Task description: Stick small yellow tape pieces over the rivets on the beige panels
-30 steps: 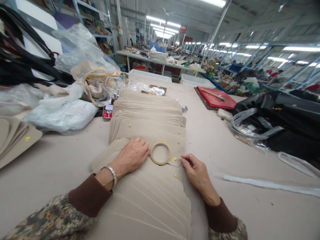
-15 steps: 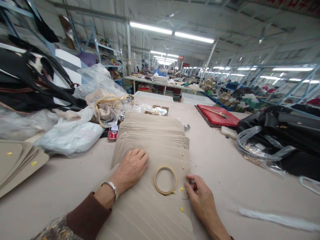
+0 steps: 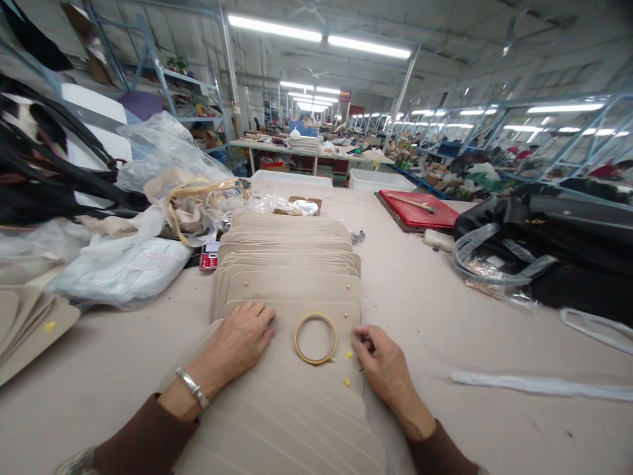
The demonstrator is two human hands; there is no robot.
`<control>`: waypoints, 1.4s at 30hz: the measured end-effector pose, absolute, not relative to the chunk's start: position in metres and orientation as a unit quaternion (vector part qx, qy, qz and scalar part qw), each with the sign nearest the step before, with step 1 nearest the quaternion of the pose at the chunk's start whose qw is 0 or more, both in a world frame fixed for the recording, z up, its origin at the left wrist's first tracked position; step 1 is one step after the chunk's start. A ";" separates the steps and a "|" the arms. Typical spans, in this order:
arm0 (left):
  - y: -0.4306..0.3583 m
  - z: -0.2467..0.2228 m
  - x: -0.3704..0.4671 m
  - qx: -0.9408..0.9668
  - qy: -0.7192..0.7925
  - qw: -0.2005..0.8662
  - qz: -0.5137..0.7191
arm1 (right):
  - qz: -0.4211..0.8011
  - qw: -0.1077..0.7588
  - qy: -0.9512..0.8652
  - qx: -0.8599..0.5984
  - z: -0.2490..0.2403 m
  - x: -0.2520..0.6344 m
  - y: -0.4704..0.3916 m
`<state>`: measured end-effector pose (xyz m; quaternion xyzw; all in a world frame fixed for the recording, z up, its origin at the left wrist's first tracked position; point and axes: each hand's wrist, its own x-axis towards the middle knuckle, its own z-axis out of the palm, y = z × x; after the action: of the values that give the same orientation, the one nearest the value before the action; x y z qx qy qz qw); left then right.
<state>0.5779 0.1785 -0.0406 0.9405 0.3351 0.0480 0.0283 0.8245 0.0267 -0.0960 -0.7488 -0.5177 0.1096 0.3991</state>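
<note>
Overlapping beige panels (image 3: 291,389) lie in a long fanned row in front of me, with rounded corners and small metal rivets on some. My left hand (image 3: 242,336) rests on them palm down, fingers stretched out. A thin roll of yellow tape (image 3: 315,338) lies flat on the panels between my hands. At the row's right edge is my right hand (image 3: 383,359), thumb and forefinger drawn together; what they hold, if anything, is too small to make out. Two yellow marks (image 3: 348,369) show on the panels beside its fingertips.
More beige panels (image 3: 30,330) lie at the left, near plastic bags (image 3: 123,270). A red phone-like device (image 3: 208,256) is beside the row. On the right are a red board (image 3: 420,211) with a hammer (image 3: 410,202), black bags (image 3: 568,244) and a white strip (image 3: 539,386).
My view has shifted slightly, so the scene sits further left and higher. My left hand has drawn back a little, uncovering a rivet. The right hand stays at the panels' edge.
</note>
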 end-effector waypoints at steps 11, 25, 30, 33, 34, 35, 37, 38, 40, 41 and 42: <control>0.139 -0.021 0.642 0.931 0.322 0.159 0.066 | 0.110 0.490 -0.490 -0.713 -0.085 0.824 0.024; 0.124 -0.056 0.646 0.959 0.172 0.170 0.150 | 0.128 0.482 -0.614 -0.612 -0.071 0.807 0.020; 0.121 -0.057 0.645 0.953 0.190 0.186 0.148 | 0.116 0.468 -0.637 -0.601 -0.066 0.803 0.020; 0.119 -0.056 0.644 0.956 0.183 0.185 0.140 | 0.105 0.465 -0.643 -0.600 -0.066 0.802 0.020; 0.118 -0.056 0.644 0.956 0.182 0.184 0.139 | 0.097 0.465 -0.643 -0.600 -0.067 0.802 0.020; 0.117 -0.055 0.645 0.956 0.182 0.184 0.141 | 0.087 0.464 -0.645 -0.601 -0.068 0.802 0.020; 0.115 -0.054 0.645 0.955 0.184 0.180 0.149 | 0.069 0.455 -0.646 -0.609 -0.071 0.801 0.020; 0.114 -0.054 0.646 0.954 0.186 0.177 0.155 | 0.060 0.449 -0.646 -0.615 -0.072 0.801 0.020; 0.113 -0.054 0.647 0.953 0.190 0.169 0.164 | 0.044 0.434 -0.645 -0.628 -0.075 0.800 0.020; 0.112 -0.055 0.647 0.953 0.193 0.163 0.167 | 0.037 0.429 -0.644 -0.632 -0.076 0.800 0.021; 0.111 -0.057 0.648 0.953 0.196 0.157 0.169 | 0.031 0.426 -0.643 -0.635 -0.076 0.799 0.021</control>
<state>0.6475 0.1112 -0.0570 0.9532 0.1957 0.1691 0.1567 0.7989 0.0210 -0.0763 -0.6353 -0.6432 0.0313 0.4262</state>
